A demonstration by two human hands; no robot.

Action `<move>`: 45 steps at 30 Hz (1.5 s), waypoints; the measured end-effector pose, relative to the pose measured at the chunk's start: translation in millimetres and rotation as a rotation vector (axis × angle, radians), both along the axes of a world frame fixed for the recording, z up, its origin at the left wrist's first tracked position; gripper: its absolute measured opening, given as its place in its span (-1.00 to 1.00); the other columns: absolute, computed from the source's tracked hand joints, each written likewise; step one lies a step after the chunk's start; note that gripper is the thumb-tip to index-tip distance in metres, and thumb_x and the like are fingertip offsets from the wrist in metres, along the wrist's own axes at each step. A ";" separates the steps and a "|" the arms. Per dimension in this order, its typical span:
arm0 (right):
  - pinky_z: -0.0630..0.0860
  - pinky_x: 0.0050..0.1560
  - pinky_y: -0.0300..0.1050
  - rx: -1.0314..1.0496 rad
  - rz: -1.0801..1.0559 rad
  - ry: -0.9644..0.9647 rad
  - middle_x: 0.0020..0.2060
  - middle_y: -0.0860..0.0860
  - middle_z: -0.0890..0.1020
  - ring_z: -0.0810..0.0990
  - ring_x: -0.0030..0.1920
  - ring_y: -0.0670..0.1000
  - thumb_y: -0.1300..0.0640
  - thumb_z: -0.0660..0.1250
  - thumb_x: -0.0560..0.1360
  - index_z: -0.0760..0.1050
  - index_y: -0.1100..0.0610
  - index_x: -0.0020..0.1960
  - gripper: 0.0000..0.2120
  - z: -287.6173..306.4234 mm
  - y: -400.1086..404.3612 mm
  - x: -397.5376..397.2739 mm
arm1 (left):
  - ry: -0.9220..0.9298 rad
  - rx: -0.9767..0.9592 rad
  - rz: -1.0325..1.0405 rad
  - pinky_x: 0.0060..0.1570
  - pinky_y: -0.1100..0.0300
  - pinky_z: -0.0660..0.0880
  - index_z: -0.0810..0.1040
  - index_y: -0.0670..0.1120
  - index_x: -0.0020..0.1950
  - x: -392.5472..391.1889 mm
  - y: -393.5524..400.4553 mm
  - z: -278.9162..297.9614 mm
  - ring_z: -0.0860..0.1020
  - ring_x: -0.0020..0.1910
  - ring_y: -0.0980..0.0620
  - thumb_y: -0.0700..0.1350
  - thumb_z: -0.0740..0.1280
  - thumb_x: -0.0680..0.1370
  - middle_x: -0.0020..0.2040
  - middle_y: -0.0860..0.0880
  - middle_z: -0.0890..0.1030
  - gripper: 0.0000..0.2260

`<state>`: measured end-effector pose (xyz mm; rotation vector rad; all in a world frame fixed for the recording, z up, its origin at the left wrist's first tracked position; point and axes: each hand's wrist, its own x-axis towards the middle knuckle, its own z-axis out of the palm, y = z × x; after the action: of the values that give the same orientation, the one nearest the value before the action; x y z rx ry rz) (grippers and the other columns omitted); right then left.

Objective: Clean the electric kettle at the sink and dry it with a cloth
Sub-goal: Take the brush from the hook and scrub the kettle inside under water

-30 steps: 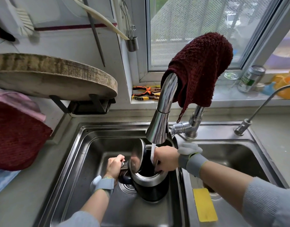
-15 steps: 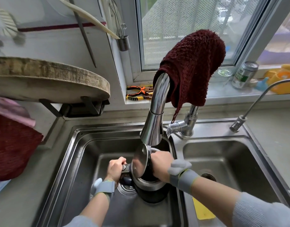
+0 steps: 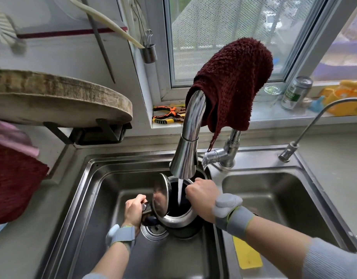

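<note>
Your left hand (image 3: 135,210) grips the shiny steel kettle (image 3: 178,215) handle, lid up. Your right hand (image 3: 202,195) clamps its rim. Tap water (image 3: 180,191) streams inside, frame centre.

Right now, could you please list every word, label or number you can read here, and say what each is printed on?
None can be read with certainty.
Green can on the windowsill: white lettering on its label, too blurred to read.
Pliers on the sill: dark print on the yellow handle, too small to read.
Kettle, faucet and cloth: no text visible.
</note>
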<state>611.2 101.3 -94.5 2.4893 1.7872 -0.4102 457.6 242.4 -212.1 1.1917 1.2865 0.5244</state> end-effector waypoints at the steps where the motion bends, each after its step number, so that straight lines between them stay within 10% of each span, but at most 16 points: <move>1: 0.28 -0.22 -0.06 -0.002 -0.027 0.002 -0.16 0.16 0.60 0.53 -0.03 0.18 0.32 0.18 0.48 0.33 0.22 -0.34 -0.77 5.5 -2.1 -3.7 | -0.014 0.010 0.006 -0.38 0.11 0.21 0.41 -0.11 -0.54 3.0 -0.7 5.9 0.26 -0.47 -0.01 -0.04 0.27 0.26 -0.61 0.05 0.32 -0.78; 7: 0.42 -0.30 -0.21 0.089 -0.331 0.480 -0.30 0.10 0.62 0.60 -0.22 0.08 0.11 0.35 0.41 0.64 0.20 -0.12 -0.83 14.7 -6.1 -13.3 | -0.026 0.049 0.034 -0.33 0.07 0.22 0.39 -0.08 -0.64 14.0 0.3 14.4 0.27 -0.44 -0.05 -0.08 0.26 0.29 -0.66 0.05 0.33 -0.71; 13: 0.18 -0.45 -0.14 0.642 -0.845 0.699 -0.71 -0.09 0.22 0.22 -0.50 -0.06 0.19 0.37 0.42 0.37 0.09 -0.62 -0.55 9.5 -3.0 8.5 | 0.003 -0.060 0.131 -0.23 0.02 0.28 0.43 -0.07 -0.57 -5.4 -10.1 -10.4 0.34 -0.30 -0.06 -0.13 0.30 0.41 -0.58 0.02 0.39 -0.68; 21: 0.11 -0.51 -0.25 0.503 -0.758 1.064 -0.60 -0.07 0.21 0.14 -0.56 -0.10 0.17 0.36 0.49 0.56 0.31 -0.32 -0.73 -2.9 -20.7 -9.9 | 0.005 -0.095 0.231 -0.22 0.02 0.31 0.42 -0.12 -0.45 -13.5 -11.8 -1.9 0.36 -0.26 -0.06 -0.13 0.28 0.40 -0.41 -0.11 0.40 -0.78; 24: 0.23 -0.53 -0.29 0.311 -0.593 0.909 -0.60 -0.09 0.33 0.25 -0.60 -0.18 0.13 0.38 0.48 0.64 0.27 -0.21 -0.79 5.4 -27.4 2.6 | 0.031 -0.073 0.266 -0.24 0.03 0.31 0.43 -0.10 -0.48 -17.4 -7.6 2.3 0.35 -0.28 -0.06 -0.08 0.30 0.37 -0.45 -0.08 0.39 -0.76; 30: 0.46 -0.07 -0.05 0.163 -0.174 0.169 -0.06 0.22 0.63 0.58 0.01 0.23 0.13 0.19 0.56 0.56 0.25 -0.01 -0.77 5.1 -16.2 1.4 | 0.090 0.031 0.115 -0.29 0.09 0.26 0.43 -0.17 -0.49 -5.8 -10.2 28.6 0.32 -0.39 -0.05 -0.04 0.23 0.23 -0.65 0.04 0.39 -0.80; 35: 0.44 -0.22 -0.02 0.409 -0.125 0.267 -0.31 0.25 0.59 0.56 -0.21 0.27 0.07 0.19 0.53 0.52 0.26 -0.24 -0.69 -2.1 -10.0 -3.0 | 0.061 -0.041 0.186 -0.22 0.09 0.31 0.46 -0.21 -0.43 -10.8 -10.9 31.6 0.37 -0.27 -0.06 -0.19 0.31 0.44 -0.43 -0.09 0.43 -0.75; 41: 0.48 -0.02 -0.09 0.220 -0.303 0.226 -0.06 0.16 0.67 0.60 0.02 0.21 0.03 0.30 0.51 0.62 0.18 -0.05 -0.78 11.4 -14.2 13.3 | 0.197 0.094 0.092 -0.22 0.04 0.34 0.43 -0.14 -0.61 -2.7 -4.3 43.0 0.35 -0.36 -0.08 0.01 0.20 0.24 -0.50 -0.12 0.38 -0.71; 45: 0.44 -0.23 -0.16 0.014 -0.421 0.403 -0.25 0.14 0.58 0.57 -0.20 0.14 0.08 0.38 0.45 0.58 0.27 -0.05 -0.76 18.9 -11.0 2.1 | 0.244 0.166 0.009 -0.25 0.08 0.30 0.43 -0.14 -0.55 2.1 -2.1 50.9 0.35 -0.35 -0.08 -0.06 0.24 0.42 -0.43 -0.15 0.38 -0.66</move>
<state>613.3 90.3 -75.6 2.9546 1.3404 -0.9837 459.6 240.3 -161.3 1.4221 1.4775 0.5114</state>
